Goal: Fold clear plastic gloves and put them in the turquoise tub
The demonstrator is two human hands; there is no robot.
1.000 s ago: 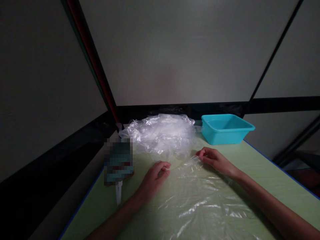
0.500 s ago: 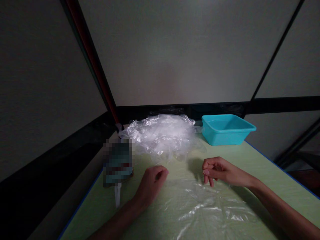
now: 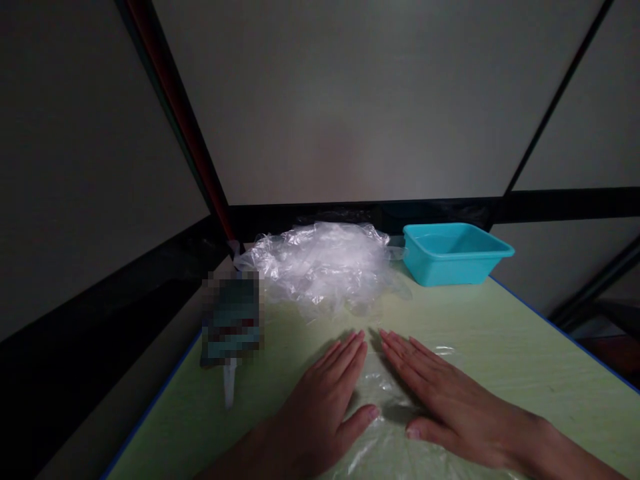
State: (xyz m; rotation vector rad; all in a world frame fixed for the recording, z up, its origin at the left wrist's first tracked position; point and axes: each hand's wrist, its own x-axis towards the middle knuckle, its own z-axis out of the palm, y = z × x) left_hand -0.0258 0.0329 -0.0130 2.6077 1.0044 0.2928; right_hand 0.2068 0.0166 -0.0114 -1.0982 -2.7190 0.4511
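A clear plastic sheet (image 3: 385, 387) lies flat on the green table (image 3: 500, 347) in front of me. My left hand (image 3: 325, 393) rests palm down on it with fingers stretched out. Beside it, my right hand (image 3: 440, 393) also lies flat and open on the sheet, fingers pointing away from me. The two hands are side by side, almost touching at the fingertips. Neither hand holds anything.
A crumpled heap of clear plastic (image 3: 320, 263) sits at the far middle of the table. A turquoise tub (image 3: 455, 252) stands at the far right. A blurred dark object (image 3: 233, 317) lies near the left edge. Grey walls close in behind and to the left.
Both hands were curled and pinching the sheet's far edge; they drew it toward me and now lie flat, side by side, pressed on it.
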